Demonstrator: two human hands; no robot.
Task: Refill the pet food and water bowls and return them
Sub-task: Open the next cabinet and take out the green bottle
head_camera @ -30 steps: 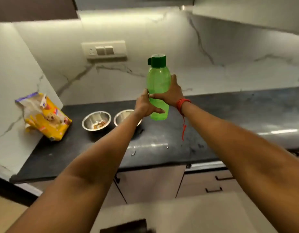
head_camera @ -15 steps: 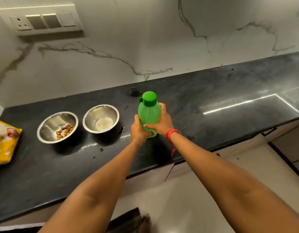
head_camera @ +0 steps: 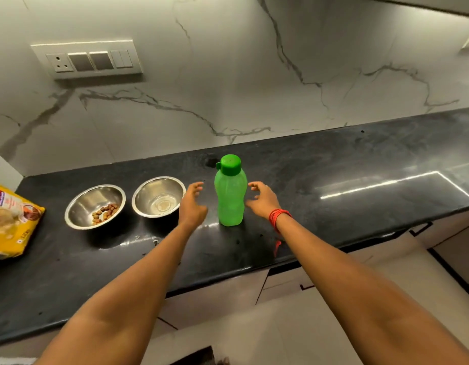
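My left hand [head_camera: 191, 204] and right hand [head_camera: 262, 200], both open, flank the bottle [head_camera: 230, 196]; the water bowl [head_camera: 158, 197] sits just left, probably handy for pouring.

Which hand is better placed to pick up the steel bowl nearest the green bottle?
Probably left. The left hand is open just beside the rim of the steel bowl, nothing between them. The right hand, also open, sits beyond the upright green bottle, which stands in its way.

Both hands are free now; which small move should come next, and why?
Probably reach the left hand toward the yellow food bag: the green bottle stands capped on the counter, touched by neither hand, and the left bowl holds only a few kibbles.
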